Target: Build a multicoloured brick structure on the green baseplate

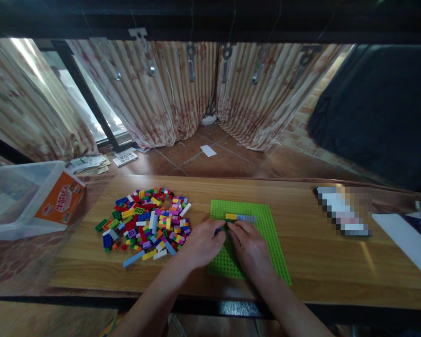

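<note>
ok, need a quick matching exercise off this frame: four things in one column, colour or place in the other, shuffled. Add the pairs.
Things:
1. baseplate
2. loose brick pile
3. plastic bin
4. short brick row

Descriptions:
A. see-through, with an orange label
B. yellow and pale blue, just beyond the hands
C. flat, bright green
D. many colours, heaped on the table

Pairs: 1-C, 2-D, 3-A, 4-B
</note>
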The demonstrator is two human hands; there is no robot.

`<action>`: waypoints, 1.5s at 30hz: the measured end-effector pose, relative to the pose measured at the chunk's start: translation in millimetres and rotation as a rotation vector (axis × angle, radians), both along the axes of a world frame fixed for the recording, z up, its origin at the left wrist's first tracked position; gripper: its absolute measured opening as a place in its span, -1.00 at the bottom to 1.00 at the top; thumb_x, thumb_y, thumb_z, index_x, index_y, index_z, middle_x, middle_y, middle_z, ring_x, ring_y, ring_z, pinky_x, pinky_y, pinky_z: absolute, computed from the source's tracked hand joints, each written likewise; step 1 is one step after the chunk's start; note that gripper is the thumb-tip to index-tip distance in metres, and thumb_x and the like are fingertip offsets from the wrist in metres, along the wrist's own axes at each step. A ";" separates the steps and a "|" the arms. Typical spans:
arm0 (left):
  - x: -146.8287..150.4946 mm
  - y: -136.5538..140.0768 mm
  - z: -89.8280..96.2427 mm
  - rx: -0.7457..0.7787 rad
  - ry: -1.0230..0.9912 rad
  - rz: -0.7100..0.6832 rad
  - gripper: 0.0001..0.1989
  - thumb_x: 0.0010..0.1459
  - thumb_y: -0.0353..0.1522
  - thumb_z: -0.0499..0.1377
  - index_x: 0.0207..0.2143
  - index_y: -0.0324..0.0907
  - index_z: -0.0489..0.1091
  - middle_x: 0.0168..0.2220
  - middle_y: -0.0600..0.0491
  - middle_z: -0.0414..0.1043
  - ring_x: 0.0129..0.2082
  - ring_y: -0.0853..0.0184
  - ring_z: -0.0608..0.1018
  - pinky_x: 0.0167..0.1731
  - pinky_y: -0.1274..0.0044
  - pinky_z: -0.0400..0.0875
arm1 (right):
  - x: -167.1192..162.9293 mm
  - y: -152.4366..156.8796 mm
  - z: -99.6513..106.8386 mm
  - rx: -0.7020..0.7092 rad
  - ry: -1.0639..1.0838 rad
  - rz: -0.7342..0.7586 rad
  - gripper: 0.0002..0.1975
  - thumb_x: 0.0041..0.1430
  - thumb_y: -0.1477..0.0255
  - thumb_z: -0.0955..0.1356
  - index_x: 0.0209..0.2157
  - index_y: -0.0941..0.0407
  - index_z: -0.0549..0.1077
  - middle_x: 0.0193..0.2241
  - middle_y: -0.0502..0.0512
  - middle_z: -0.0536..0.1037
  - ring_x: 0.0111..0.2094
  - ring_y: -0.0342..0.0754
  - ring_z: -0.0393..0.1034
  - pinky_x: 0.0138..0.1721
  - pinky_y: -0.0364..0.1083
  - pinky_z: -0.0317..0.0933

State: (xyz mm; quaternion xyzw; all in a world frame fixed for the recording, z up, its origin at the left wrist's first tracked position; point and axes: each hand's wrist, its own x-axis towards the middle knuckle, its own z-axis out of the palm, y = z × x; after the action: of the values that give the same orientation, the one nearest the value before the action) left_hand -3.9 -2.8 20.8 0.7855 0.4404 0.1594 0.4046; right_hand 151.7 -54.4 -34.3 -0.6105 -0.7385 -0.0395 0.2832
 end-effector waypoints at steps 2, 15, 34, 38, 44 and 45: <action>0.8 -0.5 0.6 0.010 0.020 -0.009 -0.63 0.17 -0.43 -0.04 -0.11 -0.17 0.51 -0.23 -0.09 0.52 -0.19 0.17 0.53 -0.17 0.43 0.36 | -0.1 -0.9 0.9 -0.005 -0.033 -0.004 -0.72 0.32 0.48 0.21 -0.14 0.10 0.53 -0.23 0.20 0.53 -0.18 0.02 0.42 -0.13 0.00 0.35; 2.3 -1.8 0.6 0.036 0.102 -0.031 -0.63 0.19 -0.42 -0.07 -0.08 -0.19 0.46 -0.21 -0.08 0.47 -0.19 0.21 0.52 -0.17 0.45 0.37 | -1.6 -2.8 0.7 0.001 -0.088 0.010 -0.73 0.26 0.58 0.24 -0.09 0.23 0.50 -0.21 0.25 0.50 -0.17 0.06 0.35 -0.09 0.01 0.31; 6.1 2.1 -7.7 0.050 0.091 -0.036 -0.71 0.14 -0.43 -0.04 -0.24 -0.19 0.47 -0.27 -0.05 0.47 -0.23 0.23 0.50 -0.19 0.45 0.32 | 0.0 7.9 -0.5 -0.109 -0.037 0.002 -0.80 0.24 0.55 0.28 -0.19 0.11 0.53 -0.24 0.17 0.52 -0.18 0.04 0.38 -0.14 0.01 0.30; 0.5 8.8 -12.7 -0.162 -0.210 0.076 -0.74 0.13 -0.37 0.04 -0.29 -0.20 0.52 -0.36 0.01 0.47 -0.30 0.30 0.48 -0.27 0.51 0.30 | -1.1 7.6 -5.8 -0.042 0.056 -0.004 -0.80 0.26 0.52 0.27 -0.19 0.12 0.53 -0.22 0.18 0.53 -0.17 0.04 0.39 -0.13 0.01 0.32; -3.4 14.2 -8.9 -0.626 -0.641 0.417 -0.67 0.06 -0.21 0.19 -0.23 -0.27 0.53 -0.47 0.08 0.38 -0.56 0.47 0.34 -0.58 0.61 0.13 | 0.8 6.0 -4.4 0.019 0.184 -0.017 -0.74 0.28 0.49 0.26 -0.04 0.13 0.47 -0.17 0.18 0.56 -0.14 0.05 0.43 -0.09 0.04 0.35; -4.0 14.4 -7.1 -0.678 -0.691 0.438 -0.66 0.04 -0.20 0.22 -0.23 -0.27 0.53 -0.46 0.07 0.40 -0.55 0.48 0.37 -0.56 0.62 0.16 | 1.4 5.6 -2.3 0.033 0.213 -0.031 -0.74 0.28 0.48 0.26 -0.04 0.13 0.47 -0.17 0.18 0.57 -0.14 0.04 0.44 -0.08 0.04 0.36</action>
State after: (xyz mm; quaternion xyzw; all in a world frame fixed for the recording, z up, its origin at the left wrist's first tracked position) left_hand -7.9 11.5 13.7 0.4019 0.4621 0.3383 0.7145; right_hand 153.1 -48.8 -36.6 -0.6179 -0.6940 0.0089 0.3694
